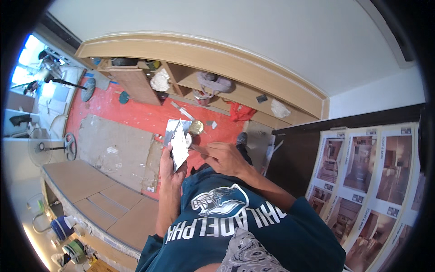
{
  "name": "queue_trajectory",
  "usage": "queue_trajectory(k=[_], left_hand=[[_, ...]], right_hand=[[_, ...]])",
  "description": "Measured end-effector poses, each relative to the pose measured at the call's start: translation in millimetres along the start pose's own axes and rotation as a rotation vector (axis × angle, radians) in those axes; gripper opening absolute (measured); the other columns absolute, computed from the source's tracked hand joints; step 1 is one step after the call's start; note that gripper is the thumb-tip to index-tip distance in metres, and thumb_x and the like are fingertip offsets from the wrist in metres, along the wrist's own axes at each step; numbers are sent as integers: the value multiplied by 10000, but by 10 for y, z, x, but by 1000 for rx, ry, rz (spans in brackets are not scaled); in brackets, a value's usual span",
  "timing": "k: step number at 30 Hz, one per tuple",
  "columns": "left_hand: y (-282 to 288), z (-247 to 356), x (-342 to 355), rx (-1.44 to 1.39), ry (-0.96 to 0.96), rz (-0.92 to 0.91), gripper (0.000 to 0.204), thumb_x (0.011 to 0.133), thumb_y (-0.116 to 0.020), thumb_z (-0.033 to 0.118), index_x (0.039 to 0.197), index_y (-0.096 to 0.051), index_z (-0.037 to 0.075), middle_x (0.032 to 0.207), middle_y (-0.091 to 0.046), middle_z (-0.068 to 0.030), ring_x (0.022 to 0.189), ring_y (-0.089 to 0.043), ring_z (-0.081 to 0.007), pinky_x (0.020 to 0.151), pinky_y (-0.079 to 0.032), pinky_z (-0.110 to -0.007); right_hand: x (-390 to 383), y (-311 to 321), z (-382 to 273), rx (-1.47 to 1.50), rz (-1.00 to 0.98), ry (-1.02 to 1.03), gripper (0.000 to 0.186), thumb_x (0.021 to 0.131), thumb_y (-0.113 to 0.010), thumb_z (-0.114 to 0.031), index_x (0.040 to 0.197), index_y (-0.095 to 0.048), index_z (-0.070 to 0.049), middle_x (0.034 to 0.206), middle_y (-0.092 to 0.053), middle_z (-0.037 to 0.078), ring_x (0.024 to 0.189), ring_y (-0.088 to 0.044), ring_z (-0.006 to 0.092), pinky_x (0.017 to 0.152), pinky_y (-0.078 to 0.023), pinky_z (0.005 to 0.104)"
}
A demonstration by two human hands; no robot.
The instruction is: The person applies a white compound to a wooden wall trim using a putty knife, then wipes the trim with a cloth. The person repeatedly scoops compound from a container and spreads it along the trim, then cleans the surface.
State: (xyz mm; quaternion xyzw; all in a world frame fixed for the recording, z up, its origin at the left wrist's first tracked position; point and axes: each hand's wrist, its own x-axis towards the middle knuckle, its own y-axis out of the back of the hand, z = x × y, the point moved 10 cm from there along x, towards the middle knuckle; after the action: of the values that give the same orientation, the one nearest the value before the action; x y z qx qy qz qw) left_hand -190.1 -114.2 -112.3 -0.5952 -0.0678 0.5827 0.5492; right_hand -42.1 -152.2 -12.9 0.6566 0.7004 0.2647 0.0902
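Observation:
My left hand is closed on a shiny metal plate with white paste spread over it, held upright in front of me. My right hand, to its right, has its fingers wrapped on a slim brownish tool handle that points toward the plate; the tool's far end is small and partly hidden, so I cannot make out its shape. Beyond my hands, a round pale container sits on the red floor covering.
A wooden shelf unit ahead holds bags and cloths. A loose board leans on it. A worn sheet covers the floor. A cardboard-topped counter runs left, near a fan. A dark panel with printed sheets stands right.

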Motion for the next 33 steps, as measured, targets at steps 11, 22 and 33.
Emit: queue_trajectory(k=[11, 22, 33], left_hand=[[62, 373, -197, 579, -206, 85, 378, 987, -426, 317, 1050, -595, -15, 879, -656, -102, 751, -647, -178, 653, -524, -315], [83, 60, -422, 369, -205, -133, 370, 988, -492, 316, 1043, -621, -26, 876, -667, -52, 740, -621, -102, 655, -502, -267], [147, 248, -669, 120, -646, -59, 387, 1007, -443, 326, 1095, -578, -26, 933, -657, -57, 790, -627, -91, 689, -509, -250]], right_hand=[[-83, -79, 696, 574, 155, -473, 378, 981, -508, -225, 1288, -538, -6, 1091, -665, 102, 955, -611, 153, 843, -465, 257], [269, -519, 675, 899, 25, -497, 376, 944, -556, -127, 1253, -508, 82, 1180, -591, 142, 1076, -580, 195, 929, -452, 311], [506, -1034, 71, 1091, -392, -481, 316, 999, -445, -156, 1236, -487, 49, 1176, -598, 163, 1031, -619, 228, 895, -506, 334]])
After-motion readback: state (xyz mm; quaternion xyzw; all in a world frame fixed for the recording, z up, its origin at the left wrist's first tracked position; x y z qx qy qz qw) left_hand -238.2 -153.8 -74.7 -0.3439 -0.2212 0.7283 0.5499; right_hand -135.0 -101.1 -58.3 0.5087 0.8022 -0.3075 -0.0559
